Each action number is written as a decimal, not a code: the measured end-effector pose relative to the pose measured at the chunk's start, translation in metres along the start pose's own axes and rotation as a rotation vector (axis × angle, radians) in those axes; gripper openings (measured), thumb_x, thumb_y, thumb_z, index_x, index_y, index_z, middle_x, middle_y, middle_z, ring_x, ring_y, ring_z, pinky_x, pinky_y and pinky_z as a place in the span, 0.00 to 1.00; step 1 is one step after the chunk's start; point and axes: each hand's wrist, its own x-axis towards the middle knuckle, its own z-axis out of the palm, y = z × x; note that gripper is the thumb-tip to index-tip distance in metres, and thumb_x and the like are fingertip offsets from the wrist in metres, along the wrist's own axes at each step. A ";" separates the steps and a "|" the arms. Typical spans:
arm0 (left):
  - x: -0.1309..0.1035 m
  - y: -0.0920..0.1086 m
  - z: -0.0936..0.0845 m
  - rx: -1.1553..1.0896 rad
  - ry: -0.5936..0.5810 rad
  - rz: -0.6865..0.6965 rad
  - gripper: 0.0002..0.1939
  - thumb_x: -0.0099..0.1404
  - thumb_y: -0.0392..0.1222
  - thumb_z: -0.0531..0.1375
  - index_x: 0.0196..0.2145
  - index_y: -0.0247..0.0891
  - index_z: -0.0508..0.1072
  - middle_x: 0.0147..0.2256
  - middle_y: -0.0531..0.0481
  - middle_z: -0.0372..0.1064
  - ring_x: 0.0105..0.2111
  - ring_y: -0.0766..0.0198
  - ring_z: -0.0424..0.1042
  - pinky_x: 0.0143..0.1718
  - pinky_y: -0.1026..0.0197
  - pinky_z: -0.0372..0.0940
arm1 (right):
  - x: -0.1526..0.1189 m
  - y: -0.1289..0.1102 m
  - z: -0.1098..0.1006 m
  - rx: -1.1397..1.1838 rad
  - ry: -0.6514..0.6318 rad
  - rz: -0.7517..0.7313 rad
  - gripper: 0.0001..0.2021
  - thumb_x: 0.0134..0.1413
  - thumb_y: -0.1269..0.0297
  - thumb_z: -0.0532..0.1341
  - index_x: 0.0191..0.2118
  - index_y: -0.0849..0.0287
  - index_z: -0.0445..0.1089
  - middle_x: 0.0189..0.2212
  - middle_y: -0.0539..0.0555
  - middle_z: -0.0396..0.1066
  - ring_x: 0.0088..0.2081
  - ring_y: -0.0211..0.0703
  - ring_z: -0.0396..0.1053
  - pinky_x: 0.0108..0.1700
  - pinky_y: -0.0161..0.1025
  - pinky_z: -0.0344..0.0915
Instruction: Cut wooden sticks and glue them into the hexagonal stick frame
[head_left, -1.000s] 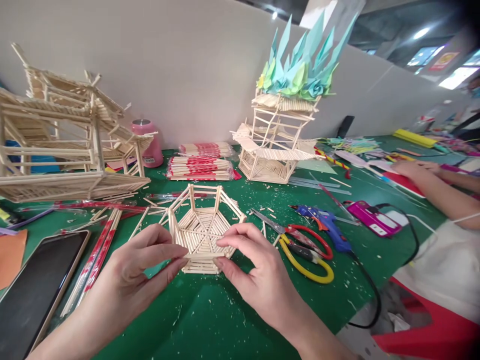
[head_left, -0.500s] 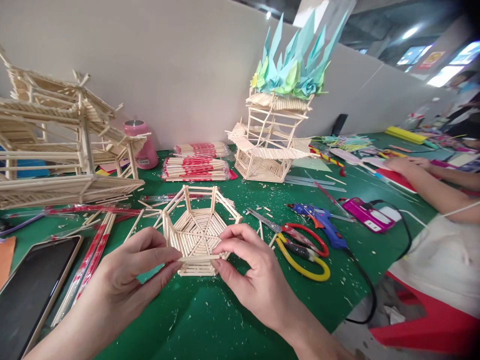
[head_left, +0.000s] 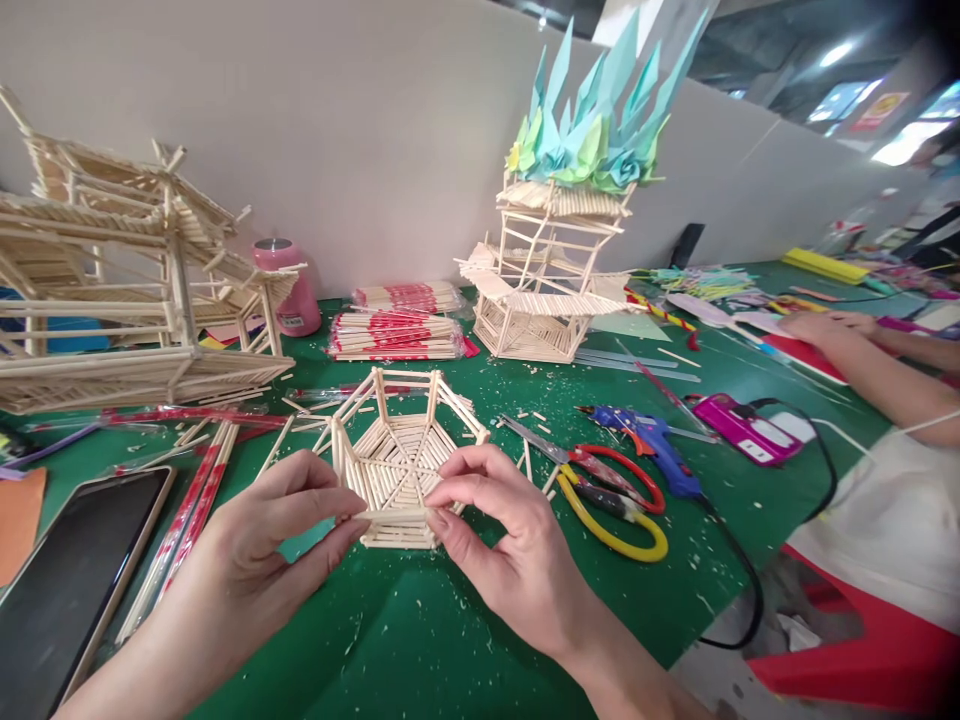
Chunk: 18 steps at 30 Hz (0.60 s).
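Observation:
Between my two hands a short wooden stick [head_left: 397, 516] lies level along the near top edge of a small eight-sided-looking stick frame [head_left: 409, 465]. My left hand [head_left: 277, 560] pinches the stick's left end between thumb and fingers. At its right end, my right hand [head_left: 502, 540] pinches it the same way. The frame has upright posts, a railing round the top and a floor of sticks laid in a web pattern. My fingertips hide both ends of the stick, so whether it is fixed to the posts cannot be seen.
Scissors [head_left: 615, 500] and a blue glue gun [head_left: 649, 445] lie to the right, a phone [head_left: 82, 580] to the left. Behind stand stick models [head_left: 555, 270], bundled sticks [head_left: 397, 335] and a pink bottle [head_left: 292, 290]. Another person's arm [head_left: 862, 355] rests at far right.
The view has shifted slightly, so everything sits a little further right. Both hands keep their pinch on the stick at the frame's near edge.

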 end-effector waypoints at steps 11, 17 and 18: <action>-0.005 -0.004 0.002 -0.037 -0.022 -0.048 0.05 0.61 0.37 0.58 0.34 0.43 0.74 0.30 0.53 0.63 0.27 0.67 0.67 0.23 0.68 0.64 | -0.001 -0.001 0.001 -0.050 0.003 -0.028 0.06 0.53 0.75 0.58 0.34 0.59 0.71 0.35 0.52 0.65 0.35 0.37 0.67 0.36 0.36 0.67; -0.009 -0.005 0.003 -0.035 0.011 -0.068 0.12 0.61 0.39 0.58 0.44 0.46 0.70 0.33 0.53 0.64 0.31 0.66 0.69 0.30 0.66 0.67 | -0.002 0.001 0.001 -0.001 0.025 0.003 0.05 0.54 0.73 0.59 0.33 0.58 0.70 0.36 0.52 0.63 0.38 0.38 0.67 0.39 0.37 0.66; -0.011 -0.005 0.004 -0.014 0.043 -0.082 0.16 0.61 0.41 0.59 0.48 0.47 0.67 0.34 0.53 0.65 0.32 0.65 0.68 0.32 0.65 0.67 | -0.003 0.002 0.001 0.014 0.039 0.012 0.04 0.54 0.73 0.59 0.34 0.58 0.70 0.36 0.52 0.63 0.39 0.38 0.66 0.40 0.37 0.66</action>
